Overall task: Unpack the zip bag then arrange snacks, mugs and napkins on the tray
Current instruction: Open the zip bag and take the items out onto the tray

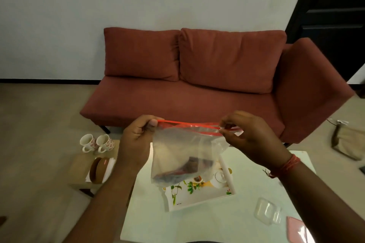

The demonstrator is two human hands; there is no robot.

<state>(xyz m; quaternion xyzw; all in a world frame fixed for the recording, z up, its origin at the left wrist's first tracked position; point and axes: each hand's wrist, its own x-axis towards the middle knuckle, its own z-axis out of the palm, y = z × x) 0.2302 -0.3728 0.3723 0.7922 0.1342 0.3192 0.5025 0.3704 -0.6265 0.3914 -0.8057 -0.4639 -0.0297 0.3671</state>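
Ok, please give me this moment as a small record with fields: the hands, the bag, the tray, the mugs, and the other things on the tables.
left hand: grip on the left end of the red seal
right hand: grip on the right end of the seal
zip bag: held up above the tray, dark snacks at its bottom
tray: white, floral print, on the glass table
mugs: two, on the small side table, not yet on the tray
brown round object: on white napkins, same side table
clear container: on the glass table, right of the tray
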